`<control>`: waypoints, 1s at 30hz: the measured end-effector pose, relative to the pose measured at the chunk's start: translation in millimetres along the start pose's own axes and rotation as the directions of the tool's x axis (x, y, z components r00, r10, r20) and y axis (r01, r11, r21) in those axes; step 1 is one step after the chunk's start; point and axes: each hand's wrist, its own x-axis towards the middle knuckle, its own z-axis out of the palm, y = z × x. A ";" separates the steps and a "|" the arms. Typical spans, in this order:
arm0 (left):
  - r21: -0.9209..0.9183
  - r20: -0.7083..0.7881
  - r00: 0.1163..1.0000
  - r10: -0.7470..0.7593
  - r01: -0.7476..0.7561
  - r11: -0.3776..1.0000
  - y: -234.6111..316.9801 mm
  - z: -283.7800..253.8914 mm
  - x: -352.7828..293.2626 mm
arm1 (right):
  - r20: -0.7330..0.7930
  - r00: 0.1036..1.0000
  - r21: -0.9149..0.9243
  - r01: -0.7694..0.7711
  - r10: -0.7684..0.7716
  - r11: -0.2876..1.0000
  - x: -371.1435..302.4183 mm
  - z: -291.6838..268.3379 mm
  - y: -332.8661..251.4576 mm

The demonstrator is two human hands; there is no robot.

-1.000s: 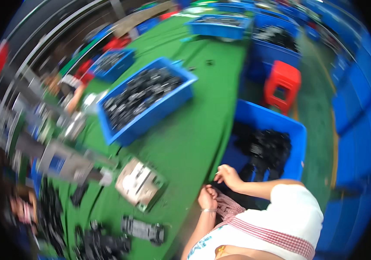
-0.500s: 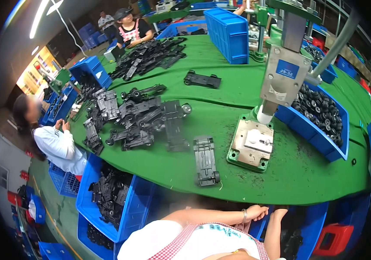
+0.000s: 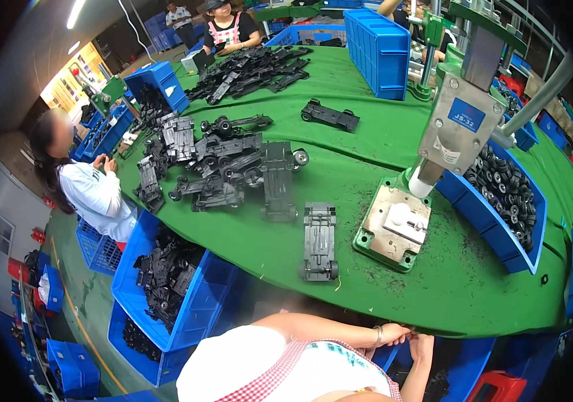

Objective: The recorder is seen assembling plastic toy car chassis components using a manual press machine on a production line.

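Observation:
My left hand (image 3: pixel 394 334), a bangle on its wrist, is closed just below the table's front edge. My right hand (image 3: pixel 422 344) meets it there, fingers curled in; whatever they hold, if anything, is too small or hidden. Past the edge lies a black toy car chassis (image 3: pixel 319 242) with a wheel at its near corner, touched by neither hand. To its right stands a green hand press (image 3: pixel 456 124) over a metal base plate (image 3: pixel 394 226). A heap of similar black chassis (image 3: pixel 233 164) lies to the left.
Small black wheels fill a blue bin (image 3: pixel 487 231) right of the press. More chassis sit in a blue bin (image 3: pixel 193 295) below the table's left edge. A red stool (image 3: pixel 497 387) is at lower right. A co-worker (image 3: pixel 92 194) stands at left, another (image 3: pixel 227 30) at the far side.
My right hand has come to my left hand, its fingers now curled in. The whole view has shifted slightly; the chassis and press stay where they were on the table.

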 end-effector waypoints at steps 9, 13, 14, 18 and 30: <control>-0.217 -0.133 0.991 -0.002 -0.027 0.976 -10.7 6.9 6.7 | 0.034 0.994 -0.226 0.110 -0.106 0.968 -12.2 23.4 -2.1; -0.343 -0.088 0.995 -0.038 0.005 0.939 -2.5 2.5 -0.4 | -0.063 0.982 -0.077 0.171 -0.176 0.982 -20.5 46.4 1.2; -0.329 -0.070 0.997 -0.046 0.020 0.944 -3.6 3.7 -0.5 | -0.079 0.976 -0.091 0.197 -0.205 0.976 -22.2 49.0 1.4; -0.388 -0.084 0.994 -0.062 0.025 0.921 -9.6 9.6 5.4 | -0.170 0.962 -0.184 0.182 -0.213 0.966 -15.0 24.8 11.9; -0.491 0.070 0.997 0.023 0.015 0.871 -10.7 -28.2 14.8 | -0.213 0.945 0.029 0.261 -0.249 0.965 -8.4 26.1 32.8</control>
